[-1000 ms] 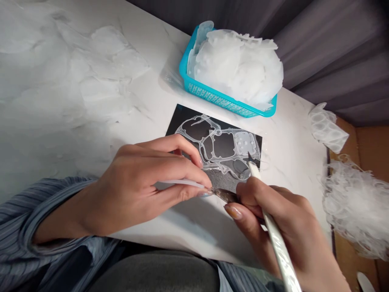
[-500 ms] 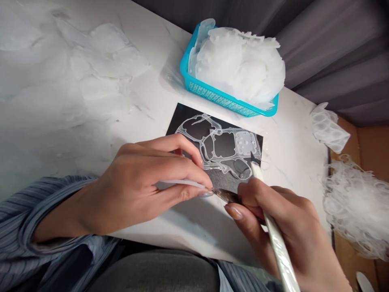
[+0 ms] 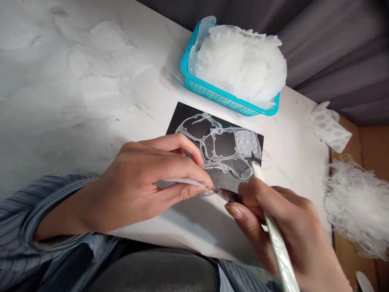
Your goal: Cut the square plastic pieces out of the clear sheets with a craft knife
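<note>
My left hand (image 3: 158, 182) pinches a thin, translucent white plastic piece (image 3: 185, 182) edge-on between thumb and fingers. My right hand (image 3: 273, 215) is closed around a slim tool with a shiny white handle (image 3: 278, 247), its dark pointed tip (image 3: 254, 158) aimed away from me. A metal blade (image 3: 226, 195) also sticks out of the right hand's fingers and meets the left fingertips at the piece's edge. Whether the blade and the white handle belong to one tool, I cannot tell. Beneath and beyond the hands, clear cut-out plastic frames (image 3: 225, 144) lie on a black mat (image 3: 182, 111).
A blue basket (image 3: 219, 93) heaped with translucent plastic pieces (image 3: 237, 65) stands at the back. Many more sheets (image 3: 91, 81) spread over the table's left side. At right are a patterned clear strip (image 3: 331, 125) and a tangle of plastic offcuts (image 3: 355, 207) by a cardboard box (image 3: 373, 142).
Both hands keep nearly the same pose and grip. The white tool's tip has shifted very slightly right, and the view has drifted a little.
</note>
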`<action>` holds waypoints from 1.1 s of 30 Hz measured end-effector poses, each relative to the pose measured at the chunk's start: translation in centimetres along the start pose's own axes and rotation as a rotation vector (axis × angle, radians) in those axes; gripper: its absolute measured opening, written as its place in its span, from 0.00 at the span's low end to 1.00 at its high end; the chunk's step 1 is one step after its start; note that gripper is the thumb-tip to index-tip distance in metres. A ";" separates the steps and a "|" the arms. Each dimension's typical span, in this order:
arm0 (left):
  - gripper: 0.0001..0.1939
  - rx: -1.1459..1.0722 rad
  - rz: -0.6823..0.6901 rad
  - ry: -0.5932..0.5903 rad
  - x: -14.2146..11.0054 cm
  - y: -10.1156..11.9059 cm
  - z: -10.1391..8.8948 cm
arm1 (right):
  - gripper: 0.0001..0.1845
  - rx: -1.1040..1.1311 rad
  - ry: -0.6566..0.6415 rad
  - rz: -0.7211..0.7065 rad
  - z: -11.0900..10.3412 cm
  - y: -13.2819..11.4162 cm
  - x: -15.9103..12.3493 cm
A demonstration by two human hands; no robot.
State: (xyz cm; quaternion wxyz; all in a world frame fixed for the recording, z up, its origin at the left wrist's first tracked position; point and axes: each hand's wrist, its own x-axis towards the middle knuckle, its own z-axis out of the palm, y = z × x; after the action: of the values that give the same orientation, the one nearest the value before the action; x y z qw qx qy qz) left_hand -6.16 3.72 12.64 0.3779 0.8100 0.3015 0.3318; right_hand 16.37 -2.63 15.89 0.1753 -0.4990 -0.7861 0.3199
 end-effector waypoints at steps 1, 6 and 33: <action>0.09 0.000 0.000 0.001 0.0 0.0 0.0 | 0.11 -0.001 0.000 0.003 0.0 0.0 0.0; 0.09 0.004 -0.002 -0.004 -0.1 0.1 0.0 | 0.12 -0.010 -0.003 0.005 0.1 0.2 0.1; 0.04 -0.999 -0.771 0.174 2.1 -6.2 1.7 | 0.18 -0.830 0.321 1.030 1.6 20.1 -7.1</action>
State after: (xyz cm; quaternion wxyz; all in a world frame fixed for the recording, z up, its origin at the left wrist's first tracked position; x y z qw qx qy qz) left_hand -5.12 7.86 7.39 0.7766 0.3393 0.4100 0.3372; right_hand 32.09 -3.55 1.40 -0.0908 -0.8769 -0.4701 -0.0436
